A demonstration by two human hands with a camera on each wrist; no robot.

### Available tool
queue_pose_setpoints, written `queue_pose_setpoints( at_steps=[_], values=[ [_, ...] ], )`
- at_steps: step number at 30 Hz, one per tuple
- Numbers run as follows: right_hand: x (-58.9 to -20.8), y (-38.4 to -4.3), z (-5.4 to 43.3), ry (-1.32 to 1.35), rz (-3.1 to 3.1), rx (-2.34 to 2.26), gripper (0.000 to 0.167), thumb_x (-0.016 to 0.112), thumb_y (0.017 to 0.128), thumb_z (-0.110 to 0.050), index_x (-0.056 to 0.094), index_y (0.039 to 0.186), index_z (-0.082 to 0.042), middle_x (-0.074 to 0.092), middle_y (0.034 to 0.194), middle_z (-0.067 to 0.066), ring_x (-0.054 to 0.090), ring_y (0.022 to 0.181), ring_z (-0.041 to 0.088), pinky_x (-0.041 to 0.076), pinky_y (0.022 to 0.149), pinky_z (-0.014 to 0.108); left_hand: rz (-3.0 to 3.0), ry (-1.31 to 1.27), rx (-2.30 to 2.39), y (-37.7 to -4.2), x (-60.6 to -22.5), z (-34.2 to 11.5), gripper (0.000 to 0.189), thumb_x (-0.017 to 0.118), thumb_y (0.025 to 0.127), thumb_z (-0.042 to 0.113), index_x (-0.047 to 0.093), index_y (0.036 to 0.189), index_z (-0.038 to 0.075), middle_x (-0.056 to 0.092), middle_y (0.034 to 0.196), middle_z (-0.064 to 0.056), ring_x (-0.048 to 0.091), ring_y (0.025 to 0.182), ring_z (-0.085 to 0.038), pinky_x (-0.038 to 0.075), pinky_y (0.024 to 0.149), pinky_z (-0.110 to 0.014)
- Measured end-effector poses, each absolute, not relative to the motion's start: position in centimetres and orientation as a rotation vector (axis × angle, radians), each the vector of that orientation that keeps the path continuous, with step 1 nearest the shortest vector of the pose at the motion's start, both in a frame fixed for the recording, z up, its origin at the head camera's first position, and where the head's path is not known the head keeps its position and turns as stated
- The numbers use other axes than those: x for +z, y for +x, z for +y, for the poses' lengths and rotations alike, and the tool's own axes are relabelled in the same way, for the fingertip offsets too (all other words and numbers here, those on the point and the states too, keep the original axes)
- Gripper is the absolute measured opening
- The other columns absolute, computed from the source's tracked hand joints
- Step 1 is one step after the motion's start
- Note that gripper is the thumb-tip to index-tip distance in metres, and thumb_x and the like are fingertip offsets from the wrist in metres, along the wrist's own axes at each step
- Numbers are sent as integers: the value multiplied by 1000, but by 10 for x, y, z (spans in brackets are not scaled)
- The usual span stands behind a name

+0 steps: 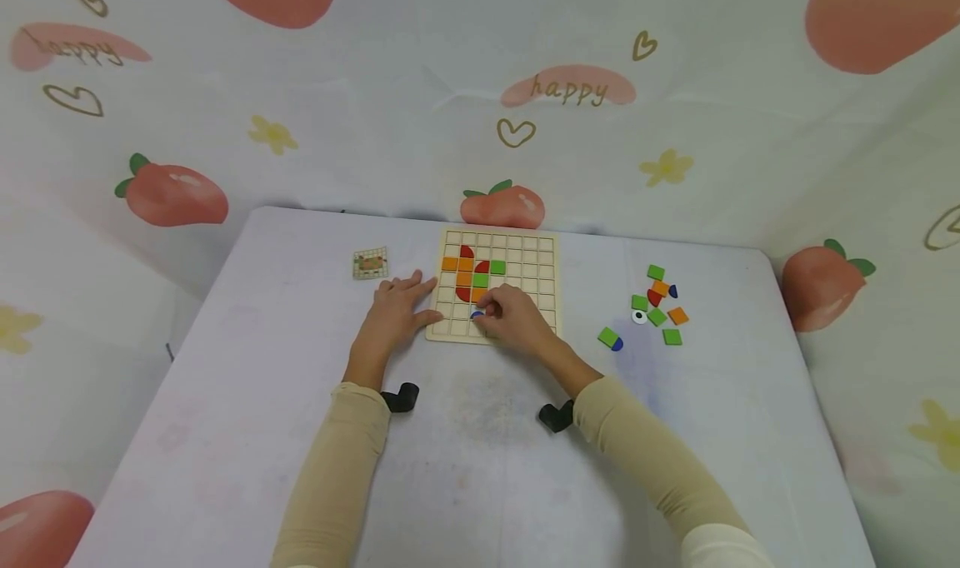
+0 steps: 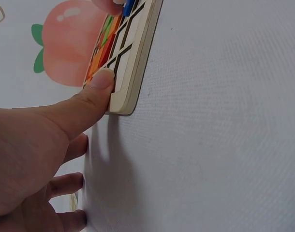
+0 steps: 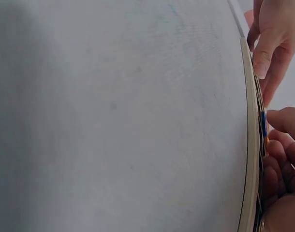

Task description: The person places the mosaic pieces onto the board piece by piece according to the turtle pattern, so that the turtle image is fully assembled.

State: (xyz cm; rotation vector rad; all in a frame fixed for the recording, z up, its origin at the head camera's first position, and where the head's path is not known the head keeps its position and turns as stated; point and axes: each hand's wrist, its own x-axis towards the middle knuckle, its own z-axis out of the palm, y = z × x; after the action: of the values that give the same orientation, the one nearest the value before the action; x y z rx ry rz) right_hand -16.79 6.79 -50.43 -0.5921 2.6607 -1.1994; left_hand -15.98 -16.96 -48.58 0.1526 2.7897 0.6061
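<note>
A wooden grid board (image 1: 536, 281) lies on the table, with red, orange and green tiles set in its left part. My left hand (image 1: 397, 306) rests at its left edge, fingers spread on the table. The left thumb (image 2: 96, 89) presses on the board's corner region. Over the lower middle of the grid, my right hand (image 1: 517, 322) pinches a blue half-round tile (image 1: 477, 314) at a cell. That blue tile (image 3: 264, 123) shows by the right thumb in the right wrist view. The right fingers partly hide it and the cells below.
Loose tiles lie right of the board: several green squares (image 1: 672, 336), orange squares (image 1: 678, 316), a red piece (image 1: 654, 298), blue half-rounds (image 1: 617, 345) and a white disc with a black dot (image 1: 639, 316). A small pattern card (image 1: 371, 263) lies left of the board.
</note>
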Motion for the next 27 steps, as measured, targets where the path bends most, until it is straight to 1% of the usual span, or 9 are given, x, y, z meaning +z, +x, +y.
queue_pose_setpoints(
  at_steps=[7,9,12,16,20,24,27],
  values=[
    [-502,-169,70,-673,2664,-1100,18,79,87,-17,75,101,-7,60,88,6,51,83,17,42,73,25,2788,148,595,-161,-485,-168,75,70,94,46,38,159,27,27,170,-8,24,153,-48,25,125,-62],
    [-502,-169,71,-694,2658,-1076,21,79,86,-17,75,104,-7,60,90,6,51,84,17,42,74,25,2785,141,602,-161,-485,-168,75,70,94,46,38,159,27,27,170,-8,24,153,-47,26,125,-62],
    [-498,-168,73,-714,2653,-1023,26,78,88,-20,73,110,-6,61,95,7,51,88,18,43,77,27,2782,146,596,-160,-486,-168,75,70,94,46,38,159,26,27,170,-8,25,152,-47,27,124,-61],
    [-489,-164,78,-771,2719,-863,32,76,92,-27,71,118,-9,61,109,7,52,99,22,49,87,34,2776,144,581,-160,-484,-168,75,70,94,46,37,159,26,27,170,-8,26,151,-47,27,124,-61],
    [-482,-162,83,-807,2858,-657,42,72,95,-37,65,128,-12,57,127,9,52,115,28,51,101,40,2777,133,592,-160,-482,-168,76,71,94,46,37,159,26,27,170,-8,24,152,-47,27,124,-61],
    [-480,-160,90,-808,2998,-457,54,68,96,-45,58,137,-13,49,146,14,49,132,34,48,111,47,2779,135,607,-160,-482,-168,75,72,94,44,38,158,25,28,170,-9,25,151,-47,29,123,-61],
    [-482,-157,98,-802,3054,-340,61,64,97,-51,51,143,-13,37,158,19,40,143,41,41,118,54,2778,133,615,-160,-484,-168,75,72,93,43,39,158,24,28,170,-8,26,151,-47,30,123,-60]
  ],
)
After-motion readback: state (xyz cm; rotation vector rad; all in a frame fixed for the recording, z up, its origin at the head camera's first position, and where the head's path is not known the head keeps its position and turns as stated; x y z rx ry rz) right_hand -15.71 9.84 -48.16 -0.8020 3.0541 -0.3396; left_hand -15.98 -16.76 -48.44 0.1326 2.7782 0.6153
